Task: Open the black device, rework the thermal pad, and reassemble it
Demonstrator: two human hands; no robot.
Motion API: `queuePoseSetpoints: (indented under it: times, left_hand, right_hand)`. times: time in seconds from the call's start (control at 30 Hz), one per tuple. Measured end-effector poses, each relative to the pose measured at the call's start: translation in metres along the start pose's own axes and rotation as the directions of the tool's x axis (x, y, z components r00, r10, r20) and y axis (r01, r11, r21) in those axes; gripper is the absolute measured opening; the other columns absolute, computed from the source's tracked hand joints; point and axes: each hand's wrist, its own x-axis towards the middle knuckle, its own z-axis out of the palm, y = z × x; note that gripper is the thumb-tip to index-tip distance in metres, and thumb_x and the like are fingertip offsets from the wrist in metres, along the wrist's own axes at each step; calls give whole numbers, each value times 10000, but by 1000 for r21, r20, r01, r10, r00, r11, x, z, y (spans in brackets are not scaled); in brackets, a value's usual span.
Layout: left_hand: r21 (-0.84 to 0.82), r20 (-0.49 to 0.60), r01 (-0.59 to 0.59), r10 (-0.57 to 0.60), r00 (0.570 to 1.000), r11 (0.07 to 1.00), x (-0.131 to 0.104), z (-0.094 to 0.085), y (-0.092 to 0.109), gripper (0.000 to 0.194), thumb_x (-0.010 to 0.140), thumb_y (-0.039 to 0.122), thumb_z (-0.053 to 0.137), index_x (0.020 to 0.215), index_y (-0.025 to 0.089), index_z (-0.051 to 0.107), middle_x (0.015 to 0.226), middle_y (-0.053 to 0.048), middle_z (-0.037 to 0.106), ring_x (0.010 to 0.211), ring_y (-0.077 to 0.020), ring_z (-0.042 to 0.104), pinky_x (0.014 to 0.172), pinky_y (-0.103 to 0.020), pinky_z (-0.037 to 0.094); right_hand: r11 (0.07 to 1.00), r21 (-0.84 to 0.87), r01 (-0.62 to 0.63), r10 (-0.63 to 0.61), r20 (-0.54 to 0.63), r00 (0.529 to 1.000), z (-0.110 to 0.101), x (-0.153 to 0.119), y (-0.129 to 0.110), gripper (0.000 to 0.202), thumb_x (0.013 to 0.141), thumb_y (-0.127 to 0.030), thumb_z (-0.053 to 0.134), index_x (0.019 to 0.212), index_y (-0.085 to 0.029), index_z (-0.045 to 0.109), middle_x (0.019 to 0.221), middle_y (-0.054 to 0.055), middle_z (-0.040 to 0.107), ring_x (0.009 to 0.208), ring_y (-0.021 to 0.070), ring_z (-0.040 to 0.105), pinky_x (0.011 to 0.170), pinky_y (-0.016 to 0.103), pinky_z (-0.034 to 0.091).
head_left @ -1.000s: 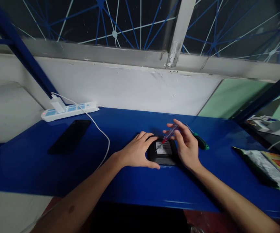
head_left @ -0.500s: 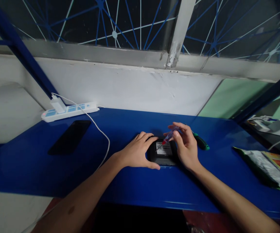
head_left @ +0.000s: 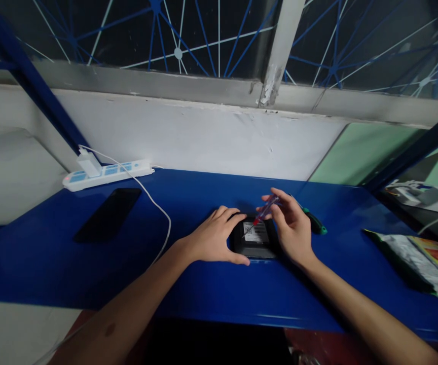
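Observation:
A black box-like device (head_left: pixel 257 251) with a white printed label lies flat on the blue table. My left hand (head_left: pixel 219 237) grips its left side, fingers at the far edge and thumb at the near edge. Between the fingers of my right hand (head_left: pixel 292 225) is a screwdriver (head_left: pixel 267 209) with a clear purplish handle and a red collar. The screwdriver slants down to the left, its thin shaft reaching the label's left part; whether the tip touches is too small to tell. Just beyond my right hand rests a green-and-black handled object (head_left: pixel 317 223), partly hidden by that hand.
On the left lie a dark phone-like slab (head_left: pixel 108 215) and a white power strip (head_left: pixel 108 175) with a charger (head_left: pixel 89 163) plugged in. Its white cable (head_left: pixel 161 209) curves across the blue table (head_left: pixel 211 294). A silver-and-yellow packet (head_left: pixel 418 261) lies at the right.
The fingers of my right hand have shifted slightly around the screwdriver handle. My left hand and the black device keep their places.

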Motion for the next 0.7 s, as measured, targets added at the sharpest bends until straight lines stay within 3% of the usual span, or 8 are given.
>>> queuePoseSetpoints:
  times: [0.13,0.23,0.4,0.57,0.7]
  left_hand:
    - [0,10,7,-7,1000,1000,0,0,0,1076,645,792,745,1494,209,434,1514,-157,445,1381,-394,384,1149,-573,365]
    - [8,25,21,-21,999,1000,0,-2,3,1081,637,781,761,1482,184,448,1507,-161,450,1374,-389,392,1157,-555,365]
    - [19,25,18,-19,1000,1000,0,-2,3,1092,651,786,753,1494,171,432,1518,-168,441,1388,-386,378,1175,-546,341]
    - [4,14,16,-16,1000,1000,0,0,1,1085,651,827,721,1494,206,435,1526,-159,438,1396,-388,375,1171,-560,345]
    - [7,16,15,-15,1000,1000,0,-1,1,1093,650,829,721,1493,193,439,1529,-169,431,1401,-392,367,1178,-559,338]
  right_hand:
    - [993,-104,55,-61,-55,997,0,1,0,304,907,-351,687,1203,-289,655,986,16,671,769,148,680,719,336,610]
    - [996,-80,45,-48,-35,998,0,0,-1,294,932,-368,649,1218,-300,664,1044,27,648,807,151,688,697,322,609]
    - [998,58,-24,22,36,999,-1,-1,-1,404,1004,-378,513,1403,-319,545,1210,58,668,878,170,737,725,350,625]
    - [997,-74,-16,15,-16,1000,0,0,-2,376,940,-390,631,1303,-293,614,977,20,681,720,145,672,688,334,606]
    - [995,-99,-4,3,-14,1000,0,0,-2,323,944,-398,615,1250,-297,625,997,12,649,655,118,628,641,309,588]
